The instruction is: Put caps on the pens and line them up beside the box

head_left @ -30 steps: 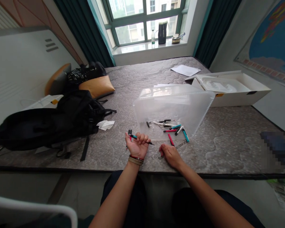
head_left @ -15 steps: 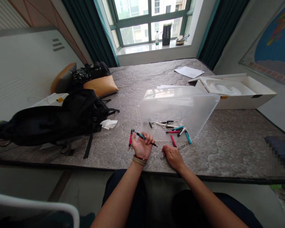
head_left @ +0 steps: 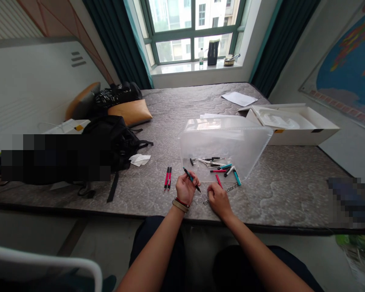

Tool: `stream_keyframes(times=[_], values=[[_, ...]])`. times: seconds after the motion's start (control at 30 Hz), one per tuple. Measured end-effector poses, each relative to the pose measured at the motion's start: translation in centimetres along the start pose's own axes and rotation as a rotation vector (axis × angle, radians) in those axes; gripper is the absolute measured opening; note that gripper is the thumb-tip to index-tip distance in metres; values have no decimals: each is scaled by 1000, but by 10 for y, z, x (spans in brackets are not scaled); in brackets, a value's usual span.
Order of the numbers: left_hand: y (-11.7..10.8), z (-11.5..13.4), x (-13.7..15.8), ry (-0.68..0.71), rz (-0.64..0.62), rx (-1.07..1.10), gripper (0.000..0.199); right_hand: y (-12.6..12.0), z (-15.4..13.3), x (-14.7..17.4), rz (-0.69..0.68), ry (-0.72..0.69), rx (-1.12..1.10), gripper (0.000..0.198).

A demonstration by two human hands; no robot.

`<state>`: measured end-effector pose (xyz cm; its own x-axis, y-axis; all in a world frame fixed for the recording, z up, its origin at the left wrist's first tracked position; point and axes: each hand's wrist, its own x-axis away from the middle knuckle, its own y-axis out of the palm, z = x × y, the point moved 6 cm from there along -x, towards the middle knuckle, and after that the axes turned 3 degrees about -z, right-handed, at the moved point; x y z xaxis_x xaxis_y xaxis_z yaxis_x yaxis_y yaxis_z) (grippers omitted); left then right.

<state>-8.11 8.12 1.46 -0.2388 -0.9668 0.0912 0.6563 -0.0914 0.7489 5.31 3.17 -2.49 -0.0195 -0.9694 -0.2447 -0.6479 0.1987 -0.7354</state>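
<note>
Palm up, my left hand has its fingers curled around a teal-and-black pen, whose tip points down to the right. My right hand rests curled on the front edge of a clear plastic bag; whether its fingers hold anything is hidden. A red pen barrel lies just beyond its knuckles. Farther in, on the bag, are several loose pen parts: teal barrels, another red barrel, a black grip and thin refills. Two red-and-black pens lie side by side left of my left hand.
A mattress-like grey surface carries everything. Left are a black backpack, a crumpled tissue and a tan cushion. An open white box stands right, with paper behind it. The surface's front edge runs by my knees.
The teal-and-black pen in my left hand has turned to a steeper angle, and that hand has rolled inward, away from the two red pens. My right hand stays almost still. The view has shifted slightly.
</note>
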Motion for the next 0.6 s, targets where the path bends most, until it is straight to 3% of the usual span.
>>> stream_keyframes(times=[0.13, 0.23, 0.3, 0.43, 0.6], values=[[-6, -4, -3, 49, -25, -149, 13, 6, -12, 2, -61, -79, 224, 19], [-8, -8, -1, 67, -33, -375, 14, 9, -19, 2, -82, -125, 334, 16], [-2, -7, 4, 106, -75, -563, 16, 10, -21, 2, -90, -134, 372, 14], [17, 3, 22, 325, -203, -937, 25, 12, -20, 1, -108, -107, 407, 19], [21, 10, 44, 421, -217, -1182, 36, 12, -20, 2, -108, -78, 411, 21]])
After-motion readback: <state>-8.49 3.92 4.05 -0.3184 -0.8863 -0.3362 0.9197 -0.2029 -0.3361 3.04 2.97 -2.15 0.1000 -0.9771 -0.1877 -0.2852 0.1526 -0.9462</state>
